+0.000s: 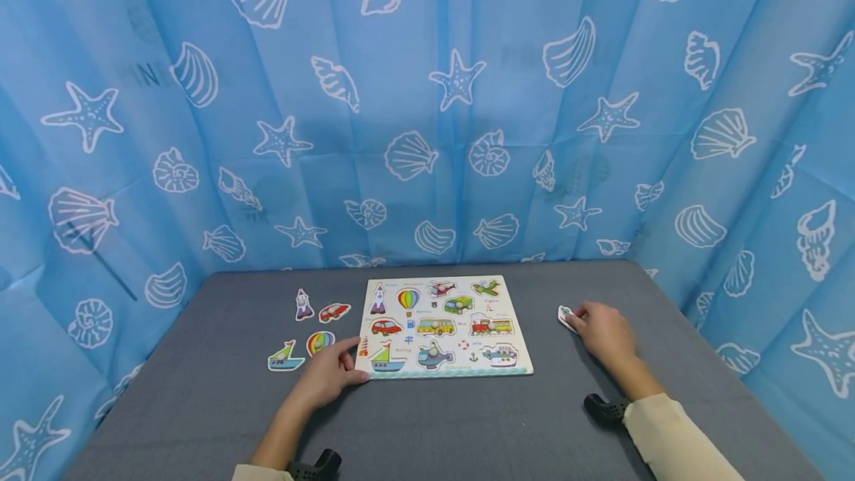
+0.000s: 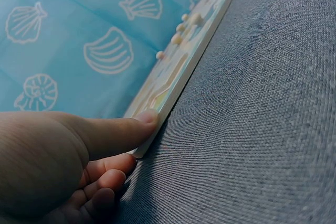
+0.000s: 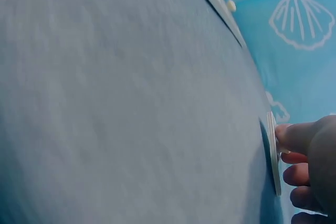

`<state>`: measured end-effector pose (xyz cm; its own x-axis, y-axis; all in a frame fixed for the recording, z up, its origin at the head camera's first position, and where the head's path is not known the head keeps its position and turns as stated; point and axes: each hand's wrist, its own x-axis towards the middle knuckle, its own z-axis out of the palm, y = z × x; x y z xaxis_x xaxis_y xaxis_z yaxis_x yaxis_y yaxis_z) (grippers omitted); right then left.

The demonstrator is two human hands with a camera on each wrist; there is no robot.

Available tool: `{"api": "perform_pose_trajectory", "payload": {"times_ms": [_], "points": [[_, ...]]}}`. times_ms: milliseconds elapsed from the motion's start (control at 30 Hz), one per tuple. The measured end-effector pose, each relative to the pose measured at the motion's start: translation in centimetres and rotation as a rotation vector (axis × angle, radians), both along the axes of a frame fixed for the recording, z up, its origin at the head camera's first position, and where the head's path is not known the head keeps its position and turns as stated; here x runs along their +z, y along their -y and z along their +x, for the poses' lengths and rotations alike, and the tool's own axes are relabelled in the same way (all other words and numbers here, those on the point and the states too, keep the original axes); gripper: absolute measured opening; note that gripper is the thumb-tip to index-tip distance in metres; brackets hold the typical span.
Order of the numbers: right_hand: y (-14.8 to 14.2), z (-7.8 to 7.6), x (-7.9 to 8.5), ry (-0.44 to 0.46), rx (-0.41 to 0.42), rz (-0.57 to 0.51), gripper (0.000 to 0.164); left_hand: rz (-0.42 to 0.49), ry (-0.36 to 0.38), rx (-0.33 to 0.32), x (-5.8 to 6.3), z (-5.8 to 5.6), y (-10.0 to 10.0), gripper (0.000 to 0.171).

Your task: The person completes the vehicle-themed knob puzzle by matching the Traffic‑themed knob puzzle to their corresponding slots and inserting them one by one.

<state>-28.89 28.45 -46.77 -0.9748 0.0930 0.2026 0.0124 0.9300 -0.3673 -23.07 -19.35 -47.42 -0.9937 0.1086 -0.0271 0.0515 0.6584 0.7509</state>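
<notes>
My left hand grips the front left corner of a wooden peg puzzle board. Its thumb lies on the corner, with the fingers curled at the left edge in the left wrist view. The board bears vehicle pictures, and round pegs stick up from it. To the right of the board, my right hand pinches a small white-edged puzzle piece. In the right wrist view this puzzle piece appears thin and tilted, just over the table, its edge casting a shadow. Its picture is mostly hidden.
Loose pieces lie left of the board: a rocket, a red car, a hot-air balloon and a sailboat. A grey cloth covers the table. A blue shell-print curtain hangs behind.
</notes>
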Motion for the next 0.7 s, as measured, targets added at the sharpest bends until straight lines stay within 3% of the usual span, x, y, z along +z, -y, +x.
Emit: {"api": "perform_pose_trajectory", "payload": {"times_ms": [267,700], "points": [[1.9,0.2,-0.3,-0.061,0.052,-0.003,0.019,-0.003,-0.014,-0.003,0.1,0.1,0.0,0.066],[4.7,0.8,-0.5,-0.085,0.105,-0.032,0.015,0.000,-0.025,-0.011,0.4,0.2,0.0,0.066]]}}
